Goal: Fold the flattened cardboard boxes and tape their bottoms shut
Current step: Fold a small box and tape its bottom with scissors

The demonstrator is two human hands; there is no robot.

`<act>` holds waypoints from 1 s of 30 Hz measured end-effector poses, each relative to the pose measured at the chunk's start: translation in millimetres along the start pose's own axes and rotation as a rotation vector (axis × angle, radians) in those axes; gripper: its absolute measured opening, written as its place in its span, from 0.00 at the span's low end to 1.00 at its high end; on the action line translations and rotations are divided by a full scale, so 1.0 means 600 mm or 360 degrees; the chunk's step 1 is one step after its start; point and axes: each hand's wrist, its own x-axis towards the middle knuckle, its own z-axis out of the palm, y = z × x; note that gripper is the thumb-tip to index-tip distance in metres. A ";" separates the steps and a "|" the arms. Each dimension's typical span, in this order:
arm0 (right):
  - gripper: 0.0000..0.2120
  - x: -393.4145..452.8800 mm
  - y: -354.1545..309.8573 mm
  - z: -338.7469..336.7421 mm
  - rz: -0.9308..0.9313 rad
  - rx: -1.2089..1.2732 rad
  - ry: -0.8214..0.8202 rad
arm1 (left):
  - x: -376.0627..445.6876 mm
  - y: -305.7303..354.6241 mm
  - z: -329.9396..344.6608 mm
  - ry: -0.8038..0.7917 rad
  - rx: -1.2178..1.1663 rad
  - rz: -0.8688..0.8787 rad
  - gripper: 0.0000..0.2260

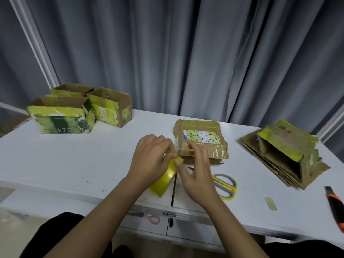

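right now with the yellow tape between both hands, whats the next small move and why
Probably carry the yellow tape strip onto the box just beyond the hands and press it down. The left hand and right hand both pinch the strip's upper end, it hangs free over the table, and the scissors lie idle.

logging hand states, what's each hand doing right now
Left hand: pinching the yellow tape strip.
Right hand: pinching the same strip's top end.

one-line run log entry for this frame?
phase: taping | left hand: pinches yellow tape strip | right hand: pinches strip end | box: flat, behind hands | scissors: idle on table
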 end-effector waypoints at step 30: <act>0.15 -0.046 0.126 -0.226 -0.0458 -0.1450 0.0480 | -0.044 0.104 0.107 -0.0053 -0.1448 -0.0839 0.04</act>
